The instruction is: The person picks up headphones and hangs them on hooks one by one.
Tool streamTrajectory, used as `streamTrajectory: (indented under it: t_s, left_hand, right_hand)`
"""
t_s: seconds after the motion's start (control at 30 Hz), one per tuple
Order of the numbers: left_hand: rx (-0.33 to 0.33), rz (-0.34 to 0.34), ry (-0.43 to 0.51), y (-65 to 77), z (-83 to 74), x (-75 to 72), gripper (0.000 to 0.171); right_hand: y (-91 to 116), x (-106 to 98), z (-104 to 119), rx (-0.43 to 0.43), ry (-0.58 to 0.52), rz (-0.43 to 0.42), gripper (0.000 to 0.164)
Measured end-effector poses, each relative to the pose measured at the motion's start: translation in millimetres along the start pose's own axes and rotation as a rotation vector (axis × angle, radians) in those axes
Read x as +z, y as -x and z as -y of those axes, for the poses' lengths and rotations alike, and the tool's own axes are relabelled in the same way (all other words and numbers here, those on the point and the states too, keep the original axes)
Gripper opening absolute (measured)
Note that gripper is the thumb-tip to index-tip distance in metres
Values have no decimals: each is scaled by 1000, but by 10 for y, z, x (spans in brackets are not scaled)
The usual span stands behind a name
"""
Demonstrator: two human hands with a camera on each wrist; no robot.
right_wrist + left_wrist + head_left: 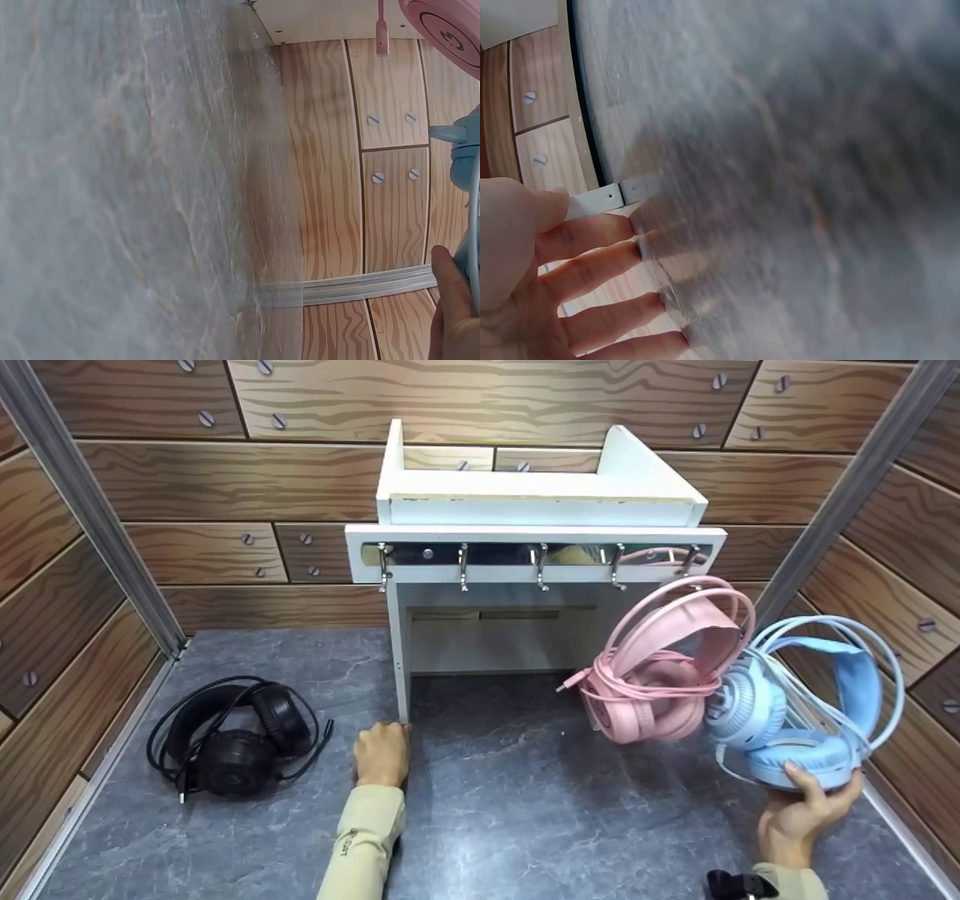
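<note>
My right hand (pixel 806 814) holds a pair of light blue headphones (pixel 814 761) by an ear cup, thumb along its side, raised at the right. In the right wrist view only part of that hand (pixel 454 307) shows at the edge. Pink headphones (pixel 637 712), cable wound round them, hang at the rack's right-end hook, close beside the blue pair. My left hand (pixel 381 754) rests on the tabletop against the foot of the stand's left leg (pixel 400 660). In the left wrist view its fingers (pixel 592 270) are extended, tips touching the surface.
A white stand (pixel 540 514) at the back carries a hook rail (pixel 502 555) with several metal hooks. Black headphones (pixel 240 761) with a loose cable lie on the grey tabletop (pixel 480 825) at left. Wood-patterned walls (pixel 262 484) enclose three sides.
</note>
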State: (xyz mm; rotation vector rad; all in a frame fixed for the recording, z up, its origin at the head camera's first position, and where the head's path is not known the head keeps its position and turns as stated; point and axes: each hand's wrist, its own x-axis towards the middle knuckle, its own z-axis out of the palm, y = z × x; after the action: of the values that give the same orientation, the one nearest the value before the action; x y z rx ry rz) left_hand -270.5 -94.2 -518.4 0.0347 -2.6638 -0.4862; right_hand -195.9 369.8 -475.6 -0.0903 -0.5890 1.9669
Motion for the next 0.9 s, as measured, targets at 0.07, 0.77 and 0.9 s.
streamTrajectory:
  t_s: [0.07,0.77,0.9]
  left_hand:
    - [-1,2,3,-1,1,-2,28]
    - [-11,17,8,-6,-1,3,29]
    - [-14,8,3,1,-2,8,28]
  right_hand:
    - [3,-1,3,-7,-3,3,62]
    - [41,-29,28,-18,-27,31,60]
    - [59,-49,43,-2,-24,34,64]
